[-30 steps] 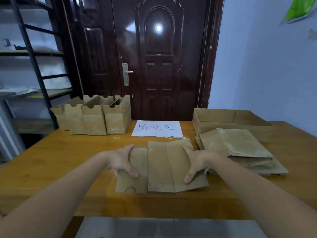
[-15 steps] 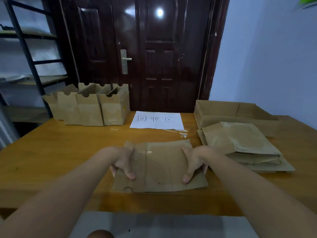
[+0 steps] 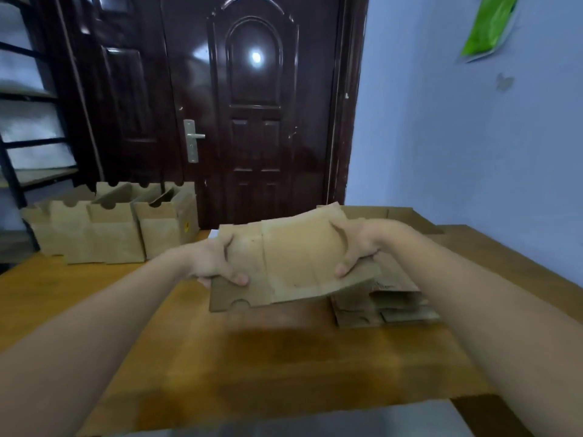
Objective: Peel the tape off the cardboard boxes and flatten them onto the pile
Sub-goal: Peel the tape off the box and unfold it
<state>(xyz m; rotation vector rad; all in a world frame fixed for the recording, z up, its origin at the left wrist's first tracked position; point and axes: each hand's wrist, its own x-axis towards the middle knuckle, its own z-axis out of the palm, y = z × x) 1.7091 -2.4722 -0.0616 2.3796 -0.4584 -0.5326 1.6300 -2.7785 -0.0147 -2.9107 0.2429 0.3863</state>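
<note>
Head view: both hands, left (image 3: 212, 263) and right (image 3: 359, 247), fingers curled, gripping flattened cardboard box (image 3: 296, 263) above table (image 3: 252, 357).

Both bare forearms reach forward from the near edge, angled toward each other. The left hand (image 3: 214, 266) and right hand (image 3: 359, 247) are raised, thumbs on top and fingers curled underneath, each gripping something between them.

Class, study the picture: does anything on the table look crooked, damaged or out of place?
Only the pile of flattened boxes at right: its sheets lie askew, edges not lined up. The bowed sheet is simply held between both hands.
</note>
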